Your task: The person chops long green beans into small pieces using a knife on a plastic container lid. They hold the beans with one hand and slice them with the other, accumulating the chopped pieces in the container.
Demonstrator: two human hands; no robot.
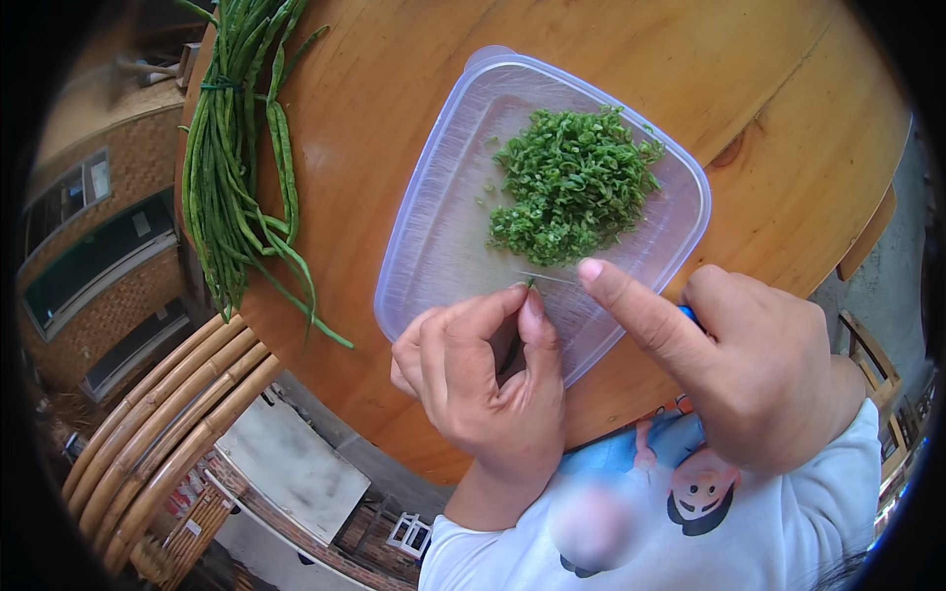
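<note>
My left hand (484,377) pinches a thin green bean piece (531,283) between thumb and fingertips, most of it hidden by the fingers. A knife, its narrow blade (548,277) seen nearly edge-on, is gripped in my right hand (746,369). Its blue handle (690,313) is mostly covered, and my index finger extends along the blade. The blade lies at the bean's tip. Both are over a translucent plastic lid (436,251) with a purplish rim and a scratched surface. Beyond my fingers, finely sliced green beans (580,185) form a loose heap on the lid.
A bundle of long green beans (229,162), bound with a green tie (220,84), lies at the left edge of the round wooden table (362,170). Bamboo furniture (170,421) stands beyond the table at lower left. A wooden chair (876,369) is at right.
</note>
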